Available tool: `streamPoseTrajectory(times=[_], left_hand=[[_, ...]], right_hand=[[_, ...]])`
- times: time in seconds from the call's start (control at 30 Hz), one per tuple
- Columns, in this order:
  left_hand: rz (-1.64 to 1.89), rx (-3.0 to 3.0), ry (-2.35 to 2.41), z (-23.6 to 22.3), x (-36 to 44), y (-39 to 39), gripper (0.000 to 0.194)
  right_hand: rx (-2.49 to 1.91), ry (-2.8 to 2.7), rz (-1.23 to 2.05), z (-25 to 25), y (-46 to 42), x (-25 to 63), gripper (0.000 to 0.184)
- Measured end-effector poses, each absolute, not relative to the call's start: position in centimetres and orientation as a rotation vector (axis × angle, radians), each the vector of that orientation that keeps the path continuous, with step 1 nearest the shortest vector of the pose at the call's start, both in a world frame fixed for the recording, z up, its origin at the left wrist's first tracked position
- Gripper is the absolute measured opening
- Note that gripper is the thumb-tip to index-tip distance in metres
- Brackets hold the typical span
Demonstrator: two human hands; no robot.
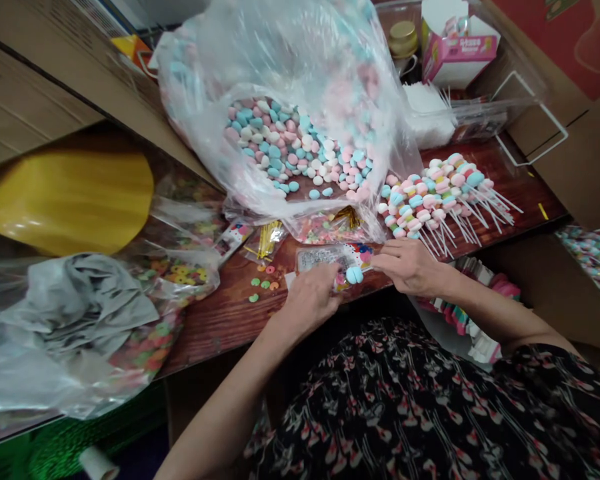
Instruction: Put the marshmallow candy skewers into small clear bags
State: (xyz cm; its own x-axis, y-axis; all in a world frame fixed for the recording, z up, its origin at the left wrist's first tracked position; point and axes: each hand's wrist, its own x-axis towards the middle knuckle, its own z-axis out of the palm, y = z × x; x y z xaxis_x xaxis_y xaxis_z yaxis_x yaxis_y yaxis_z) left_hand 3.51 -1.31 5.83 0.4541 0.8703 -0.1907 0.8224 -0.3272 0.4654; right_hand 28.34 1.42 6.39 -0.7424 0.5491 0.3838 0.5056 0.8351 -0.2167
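My left hand [310, 297] and my right hand [409, 267] meet at the front edge of a wooden table [220, 313]. Both are closed on a small clear printed packet [330, 259] lying between them. A blue candy on a stick [355, 275] pokes out at the packet's lower edge, between the two hands. Just behind stands a big clear plastic bag [290, 113] full of pink, blue and white candies. A pile of finished candy skewers [437, 197] with white sticks lies to the right of it.
Bags of small coloured ring sweets [180, 273] and a grey crumpled sheet [80, 300] lie at left, under a yellow round thing [65, 193]. Gold twist ties [266, 240] and loose ring sweets [263, 283] dot the table. A pink box [455, 53] and cardboard boxes [570, 133] stand behind.
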Motion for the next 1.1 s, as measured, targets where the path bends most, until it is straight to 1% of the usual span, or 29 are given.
streamPoseTrajectory(times=[0.03, 0.07, 0.13, 0.23, 0.3, 0.47, 0.7, 0.87, 0.97, 1.03, 1.1], left_hand=[[0.115, 2.164, 1.412, 5.8, 3.4, -1.3, 0.029], [0.124, 2.103, 1.383, 5.8, 3.4, -1.3, 0.022], [0.177, 1.946, 1.266, 5.7, 3.6, -1.2, 0.016], [0.256, 1.716, 1.081, 5.4, 4.1, -0.9, 0.019], [0.305, 1.598, 1.051, 5.1, 4.3, -0.8, 0.019], [0.383, 1.393, 1.088, 4.1, 4.3, -1.1, 0.024], [0.276, 1.691, 1.125, 4.6, 4.7, -1.1, 0.025], [0.255, 1.816, 1.075, 5.2, 6.8, -1.1, 0.022], [0.378, 1.718, 1.050, 5.7, 7.3, -1.1, 0.021], [0.449, 1.542, 1.020, 6.2, 6.8, -1.0, 0.026], [0.445, 1.278, 0.980, 6.8, 5.9, -0.9, 0.035]], right_hand=[[-0.771, -2.565, 0.112, 6.4, 1.4, 28.3, 0.019], [-0.745, -2.561, 0.076, 6.4, 1.4, 28.3, 0.019], [-0.662, -2.564, -0.009, 6.5, 1.5, 28.2, 0.020], [-0.527, -2.583, -0.104, 7.1, 1.6, 28.0, 0.022], [-0.478, -2.585, -0.157, 7.8, 1.4, 27.9, 0.022], [-0.453, -2.551, -0.292, 9.2, -0.1, 28.2, 0.014], [-0.557, -2.692, -0.134, 8.6, -0.4, 28.2, 0.020], [-0.564, -2.753, 0.000, 7.3, 0.1, 26.7, 0.016], [-0.567, -2.716, 0.040, 6.7, 0.8, 26.0, 0.015], [-0.606, -2.673, 0.030, 6.8, 1.5, 26.0, 0.016], [-0.684, -2.626, 0.007, 7.2, 2.3, 26.3, 0.019]])
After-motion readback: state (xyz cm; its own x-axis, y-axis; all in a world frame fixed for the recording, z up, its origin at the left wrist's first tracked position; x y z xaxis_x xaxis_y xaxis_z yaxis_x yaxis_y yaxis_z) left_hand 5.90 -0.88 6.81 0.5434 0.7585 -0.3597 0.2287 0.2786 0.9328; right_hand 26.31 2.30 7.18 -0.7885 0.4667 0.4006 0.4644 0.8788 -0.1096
